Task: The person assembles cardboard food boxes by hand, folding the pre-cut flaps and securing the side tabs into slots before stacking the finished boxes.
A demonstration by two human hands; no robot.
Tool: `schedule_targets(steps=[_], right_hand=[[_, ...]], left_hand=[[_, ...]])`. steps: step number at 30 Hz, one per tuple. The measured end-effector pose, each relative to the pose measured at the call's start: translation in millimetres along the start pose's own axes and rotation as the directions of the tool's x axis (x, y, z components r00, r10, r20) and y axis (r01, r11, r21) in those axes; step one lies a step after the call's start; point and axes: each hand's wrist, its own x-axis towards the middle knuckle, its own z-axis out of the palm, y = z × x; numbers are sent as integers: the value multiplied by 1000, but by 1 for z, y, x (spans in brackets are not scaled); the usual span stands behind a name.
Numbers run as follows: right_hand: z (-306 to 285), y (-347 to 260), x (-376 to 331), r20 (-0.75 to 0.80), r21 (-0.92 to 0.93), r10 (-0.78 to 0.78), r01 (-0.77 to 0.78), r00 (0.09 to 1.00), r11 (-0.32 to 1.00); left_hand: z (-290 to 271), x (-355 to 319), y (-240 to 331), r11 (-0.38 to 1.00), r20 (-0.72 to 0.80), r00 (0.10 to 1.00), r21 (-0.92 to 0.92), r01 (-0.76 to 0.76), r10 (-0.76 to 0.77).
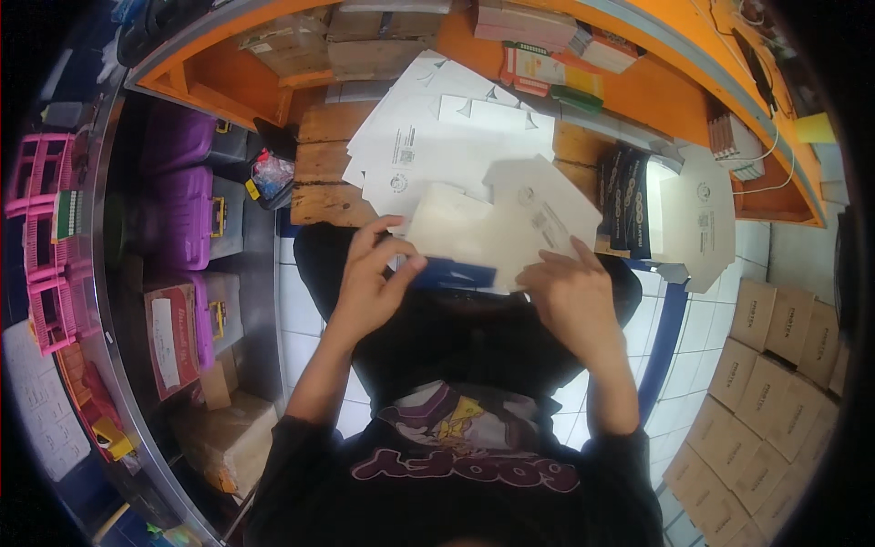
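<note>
A partly folded white carton (547, 205) with a dark blue side panel (451, 273) is over my lap at the near edge of the wooden bench. My left hand (374, 273) is at its left side, fingers spread, the thumb near the end of the blue panel. Around the carton's lower right part, my right hand (570, 287) holds on with bent fingers; its underside contact is hidden. Beyond them lies a fanned stack of flat white carton sheets (419, 128) with small printed marks. To the right, another carton (697, 214) stands partly folded beside dark patterned panels (624, 201).
An orange shelf (638, 91) with boxes and booklets runs along the far side. Purple-lidded bins (187, 219) fill a metal-edged rack at left, with pink plastic baskets (50, 237) outside it. Brown cartons (756, 392) are stacked on the tiled floor at right.
</note>
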Motion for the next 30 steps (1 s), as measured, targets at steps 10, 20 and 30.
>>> schedule_targets(steps=[10, 20, 30], right_hand=[[1, -18, 8, -258, -113, 87, -119, 962, 986], [14, -24, -3, -242, -212, -82, 29, 967, 977], [-10, 117, -55, -343, -532, 207, -371, 916, 761]], left_hand=[[20, 4, 39, 935, -46, 951, 200, -291, 306], [49, -1, 58, 816, 54, 861, 293, -498, 506], [72, -8, 63, 833, -130, 829, 210, -513, 543]])
